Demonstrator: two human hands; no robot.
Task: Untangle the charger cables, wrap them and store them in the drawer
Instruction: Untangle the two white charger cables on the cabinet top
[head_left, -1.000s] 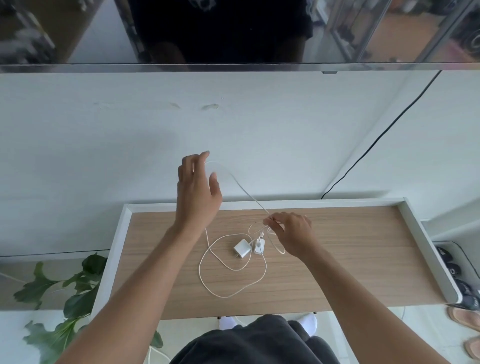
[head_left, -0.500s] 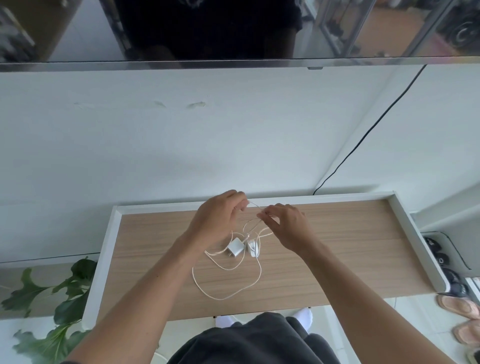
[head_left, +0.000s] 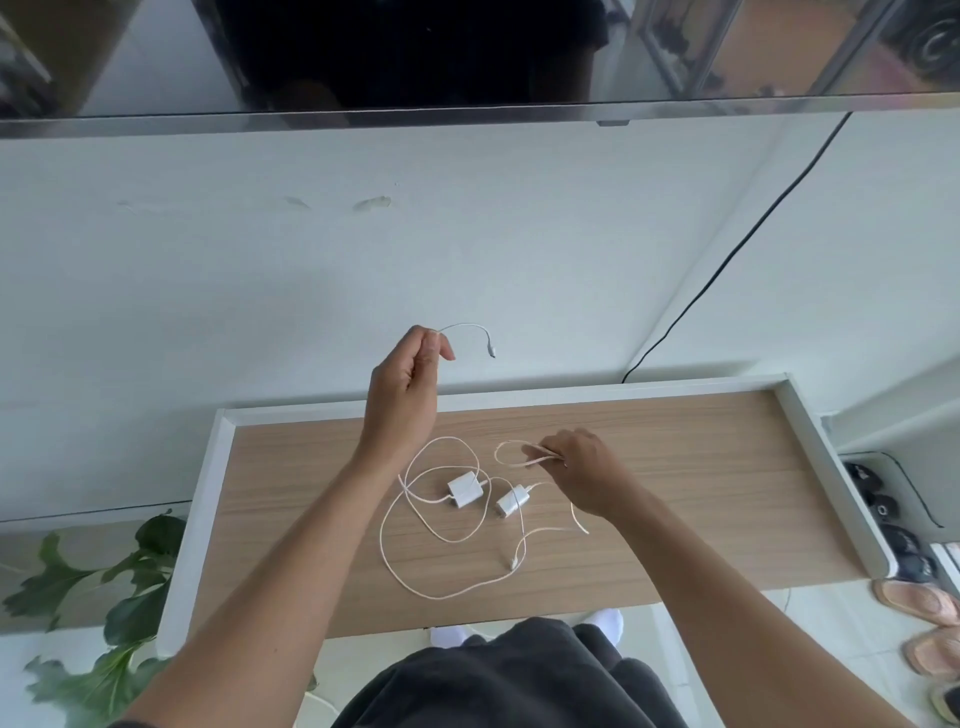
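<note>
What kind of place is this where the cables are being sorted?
Most likely a home living room or entry area. What looks like a wall-mounted TV hangs above a white-rimmed wooden shelf. Slippers sit on the floor at its right end, and a houseplant stands at its left.

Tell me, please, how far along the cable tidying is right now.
Done: one connector end hangs free, held up by the left hand. In hand: the right hand pinches a loop low over the table. Left: both cables lie in crossing loops round the two adapters; nothing is wrapped or stored.
</note>
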